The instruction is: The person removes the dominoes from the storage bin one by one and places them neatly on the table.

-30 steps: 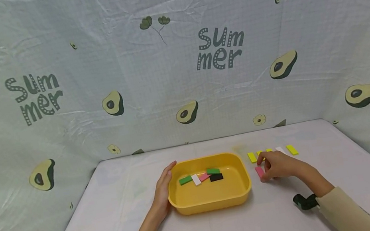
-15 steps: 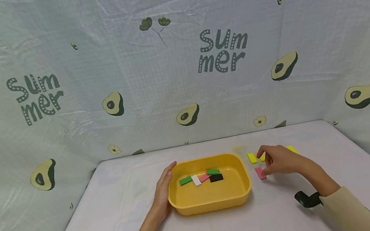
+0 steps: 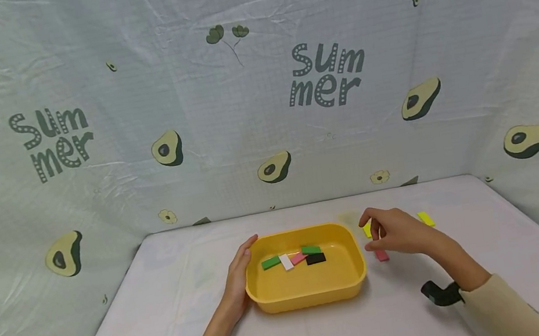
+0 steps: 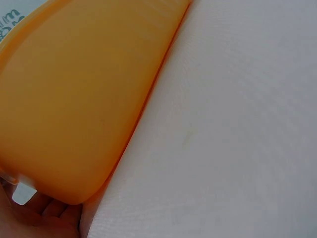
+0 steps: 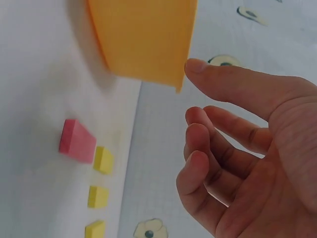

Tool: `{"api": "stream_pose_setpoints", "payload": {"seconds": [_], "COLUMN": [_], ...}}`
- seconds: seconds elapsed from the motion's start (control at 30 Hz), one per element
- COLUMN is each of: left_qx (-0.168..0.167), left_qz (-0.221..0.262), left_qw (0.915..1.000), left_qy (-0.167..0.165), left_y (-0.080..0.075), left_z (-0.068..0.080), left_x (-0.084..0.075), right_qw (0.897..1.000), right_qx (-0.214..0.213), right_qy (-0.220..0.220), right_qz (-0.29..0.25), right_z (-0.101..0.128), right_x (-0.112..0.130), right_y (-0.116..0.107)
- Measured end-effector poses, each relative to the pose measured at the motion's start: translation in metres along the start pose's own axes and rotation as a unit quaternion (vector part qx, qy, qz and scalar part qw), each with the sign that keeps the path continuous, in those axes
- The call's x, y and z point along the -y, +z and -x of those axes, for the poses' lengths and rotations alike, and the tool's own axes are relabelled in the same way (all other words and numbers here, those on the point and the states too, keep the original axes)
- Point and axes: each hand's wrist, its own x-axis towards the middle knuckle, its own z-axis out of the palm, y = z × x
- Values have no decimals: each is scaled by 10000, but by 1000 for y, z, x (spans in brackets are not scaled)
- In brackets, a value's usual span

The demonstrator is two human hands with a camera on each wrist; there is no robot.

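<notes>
The pink block (image 3: 381, 256) lies on the table (image 3: 328, 335), just right of the bin (image 3: 308, 298). Its long axis appears to run front to back, roughly along the bin's right wall; in the head view, its far end is hidden. The right hand (image 3: 402, 232), also right of the bin, is the nearer: thumb and fingers parted, nothing between them, apart from the block. The left hand (image 3: 235, 276) rests against the bin's left wall, fingers extended; the bin separates it from the block. Yellow blocks (image 5: 103, 160) lie right of the bin, toward its far side.
</notes>
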Motion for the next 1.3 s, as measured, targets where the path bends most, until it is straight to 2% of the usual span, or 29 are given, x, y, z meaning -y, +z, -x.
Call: {"api": "stream_pose_setpoints", "payload": {"seconds": [0.2, 0.5, 0.67, 0.93, 1.1, 1.3], "left_qx": [-27, -6, 12, 91, 123, 155], "left_qz": [-19, -26, -45, -27, -22, -43], "left_qw": [10000, 10000, 10000, 9999, 9999, 9999], "left_qy": [15, -27, -29, -42, -7, -1], "left_y": [1, -2, -3, -4, -6, -9], "left_z": [-1, 1, 2, 3, 5, 7], "left_x": [1, 0, 0, 0, 0, 0], "right_qw": [9998, 9998, 10000, 9994, 9982, 9979], "right_qx": [0, 46, 52, 328, 542, 559], "right_qy": [-189, -181, -70, 73, 235, 244], "right_qz": [-112, -64, 22, 117, 79, 224], "right_z": [-4, -15, -24, -38, -45, -47], "right_x": [15, 41, 56, 76, 83, 87], "right_y": [3, 14, 24, 40, 53, 72]}}
